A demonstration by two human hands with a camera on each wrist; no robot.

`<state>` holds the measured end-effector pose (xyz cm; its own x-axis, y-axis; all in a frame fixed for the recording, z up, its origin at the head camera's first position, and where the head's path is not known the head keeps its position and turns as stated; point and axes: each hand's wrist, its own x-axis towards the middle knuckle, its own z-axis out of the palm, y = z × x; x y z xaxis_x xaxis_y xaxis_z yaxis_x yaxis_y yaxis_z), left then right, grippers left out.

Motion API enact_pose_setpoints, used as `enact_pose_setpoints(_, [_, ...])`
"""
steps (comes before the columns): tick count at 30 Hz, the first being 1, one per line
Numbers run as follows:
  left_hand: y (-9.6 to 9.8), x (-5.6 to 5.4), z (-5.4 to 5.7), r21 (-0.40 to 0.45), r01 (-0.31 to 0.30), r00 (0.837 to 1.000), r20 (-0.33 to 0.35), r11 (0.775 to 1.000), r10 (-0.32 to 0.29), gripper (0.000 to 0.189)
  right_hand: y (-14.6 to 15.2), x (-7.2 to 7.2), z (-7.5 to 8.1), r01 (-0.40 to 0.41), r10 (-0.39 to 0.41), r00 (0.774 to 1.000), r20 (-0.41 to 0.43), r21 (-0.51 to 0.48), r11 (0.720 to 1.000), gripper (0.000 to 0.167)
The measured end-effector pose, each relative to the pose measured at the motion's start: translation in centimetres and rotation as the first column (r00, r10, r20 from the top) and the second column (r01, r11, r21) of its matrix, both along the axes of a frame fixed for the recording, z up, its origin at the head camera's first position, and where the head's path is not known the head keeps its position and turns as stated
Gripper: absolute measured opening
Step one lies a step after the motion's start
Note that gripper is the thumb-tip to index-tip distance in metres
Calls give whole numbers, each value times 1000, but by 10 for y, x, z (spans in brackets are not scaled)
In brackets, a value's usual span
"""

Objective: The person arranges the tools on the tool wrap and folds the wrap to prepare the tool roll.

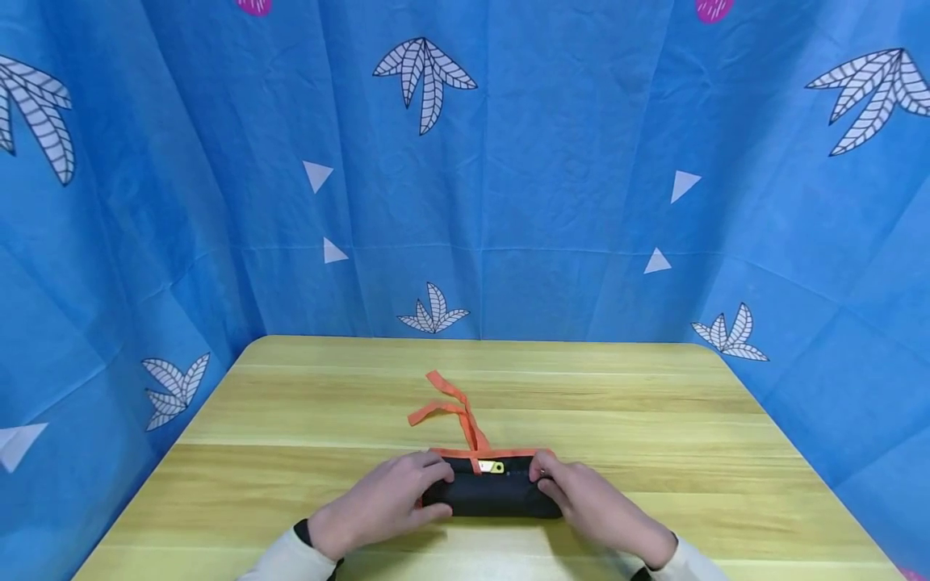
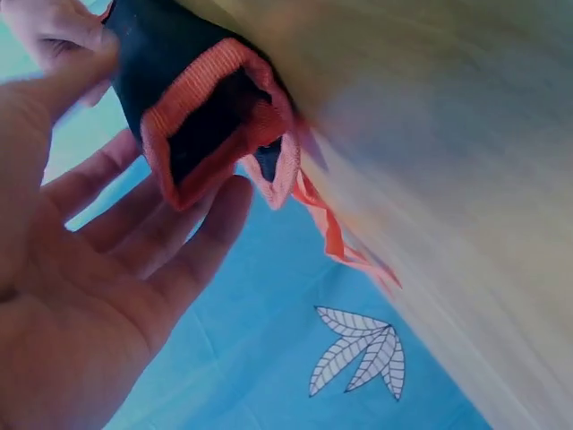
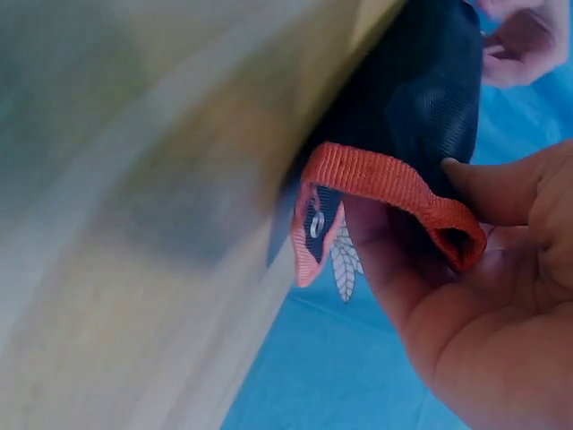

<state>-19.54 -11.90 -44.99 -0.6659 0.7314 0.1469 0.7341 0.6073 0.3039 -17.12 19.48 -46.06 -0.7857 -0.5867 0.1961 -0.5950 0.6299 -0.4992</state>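
A black fabric roll with orange edging lies crosswise near the front of the table, partly rolled up. My left hand holds its left end, thumb on the near side and fingers over the far side. At the right end, my right hand grips the roll between thumb and fingers. Two orange ties trail from the far edge onto the wood. A small yellow-and-white piece shows by the ties. The left wrist view looks into the roll's hollow end, bordered by orange trim. A metal eyelet shows on the flap in the right wrist view.
The light wooden table has rounded far corners. A blue curtain printed with white leaves and triangles hangs behind it and along both sides.
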Motion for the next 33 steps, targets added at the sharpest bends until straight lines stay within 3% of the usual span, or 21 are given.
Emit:
enact_pose_setpoints(4, [-1, 0, 3, -13, 2, 997, 77, 1000, -1, 28, 5, 0, 7, -18, 19, 997, 78, -15, 1000, 9])
enact_pose_setpoints(10, [-4, -1, 3, 102, 30, 979, 200, 994, -50, 18, 8, 3, 13, -25, 28, 993, 111, -20, 999, 9])
enact_pose_setpoints(12, [-5, -2, 3, 121, 31, 974, 219, 992, -58, 17, 6, 4, 14, -5, 4, 998, 66, 8, 1000, 10])
enact_pose_setpoints(15, [-7, -4, 2, 136, 11, 967, 249, 991, -45, 17, 3, 9, 16, 36, -31, 997, -77, 65, 997, 15])
enact_pose_setpoints(20, [-8, -8, 3, 159, -64, 952, 307, 985, 12, 19, -2, 17, 20, 46, -2, 956, -293, 143, 989, 27])
enact_pose_setpoints(23, [-7, -9, 3, 159, -96, 951, 305, 983, 43, 20, -3, 19, 21, 43, 14, 952, -305, 182, 982, 30])
enact_pose_setpoints(26, [-5, -10, 1, 155, -97, 963, 262, 983, 54, 21, -3, 19, 23, 55, 5, 962, -272, 212, 976, 31])
enact_pose_setpoints(30, [-3, -8, -1, 178, -70, 977, 212, 982, 31, 15, -3, 20, 22, 70, -7, 967, -256, 238, 969, 35])
enact_pose_setpoints(33, [-2, -7, -2, 211, -65, 974, 224, 975, 17, 10, -2, 20, 20, 92, -24, 966, -256, 259, 961, 45])
